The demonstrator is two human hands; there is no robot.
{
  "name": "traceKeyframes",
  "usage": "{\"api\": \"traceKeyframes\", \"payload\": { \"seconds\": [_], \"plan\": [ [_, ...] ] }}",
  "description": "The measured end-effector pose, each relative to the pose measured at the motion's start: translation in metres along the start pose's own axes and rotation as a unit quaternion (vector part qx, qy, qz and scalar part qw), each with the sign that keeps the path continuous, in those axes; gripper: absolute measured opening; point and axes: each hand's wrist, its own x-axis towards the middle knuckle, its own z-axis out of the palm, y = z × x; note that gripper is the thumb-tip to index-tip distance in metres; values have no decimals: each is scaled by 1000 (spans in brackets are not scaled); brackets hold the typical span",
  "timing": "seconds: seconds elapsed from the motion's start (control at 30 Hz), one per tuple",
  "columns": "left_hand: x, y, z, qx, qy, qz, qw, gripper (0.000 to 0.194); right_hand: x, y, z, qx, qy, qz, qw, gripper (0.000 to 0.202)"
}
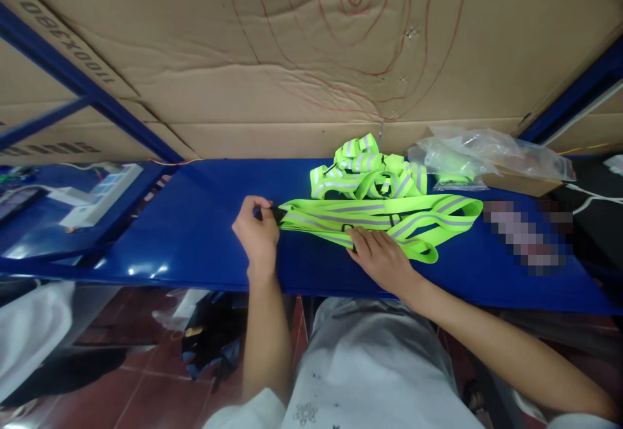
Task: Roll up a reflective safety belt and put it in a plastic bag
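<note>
A neon yellow-green harness of straps with grey reflective stripes (418, 211) lies stretched lengthwise on the blue table. At its left end, my left hand (259, 228) is closed on a black piece joined to the straps. Fingers of my right hand (379, 254) are bent together over the lower strap near the middle, beside a black buckle; their tips hide what they hold there. To the right of my right hand, the straps spread into loops. Just behind lies a bunched pile of similar neon straps (365, 172), touching or nearly touching the stretched ones.
Clear plastic bags (506, 153) lie on a cardboard box at the back right. Cardboard panels (195, 78) stand behind the blue table (195, 221). A white power strip (104, 198) sits on the left. A pixelated patch covers something at the right. Another person's white clothing shows at lower left.
</note>
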Motion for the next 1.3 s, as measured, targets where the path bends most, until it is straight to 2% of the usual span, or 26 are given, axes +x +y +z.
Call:
{"api": "traceKeyframes", "payload": {
  "seconds": [0.1, 0.27, 0.37, 0.47, 0.57, 0.63, 0.73, 0.83, 0.97, 1.1, 1.2, 1.3],
  "plan": [
    [-3, 0, 2, -11, 12, -2, 1000, 16, -4, 2, -1, -14, -26, 3, 1000, 29],
    [-14, -1, 2, -11, -15, 20, 1000, 15, -3, -8, -7, -33, -52, -45, 997, 22],
    [-17, -9, -3, -24, -11, 20, 999, 16, -11, -14, -18, -13, -75, -67, 995, 31],
    [-15, -23, -5, -38, -1, 10, 999, 17, -27, -11, -29, 9, -103, -55, 993, 36],
    [-12, -36, -2, -78, 2, 1, 997, 19, -44, 4, -38, 27, -99, -21, 995, 36],
    [-10, -44, 2, -146, -1, -25, 989, 23, -53, 16, -40, 36, -99, 3, 994, 38],
    [-8, -52, 6, -237, -7, -117, 964, 27, -66, 27, -40, 50, -113, 22, 992, 36],
    [-6, -58, 7, -245, 16, -180, 953, 23, -77, 32, -42, 67, -112, 4, 991, 34],
    [-3, -61, 5, -243, 28, -187, 951, 20, -80, 50, -59, 126, -111, -10, 986, 42],
    [-2, -60, 2, -269, 30, -188, 944, 19, -81, 93, -73, 16, -101, 76, 992, 55],
    [2, -59, -1, -288, 42, -200, 936, 19, -88, 123, -70, -12, -127, 104, 986, 38],
    [9, -61, -4, -302, 56, -217, 927, 18, -99, 142, -67, 29, -146, 76, 986, 28]
  ]
}}
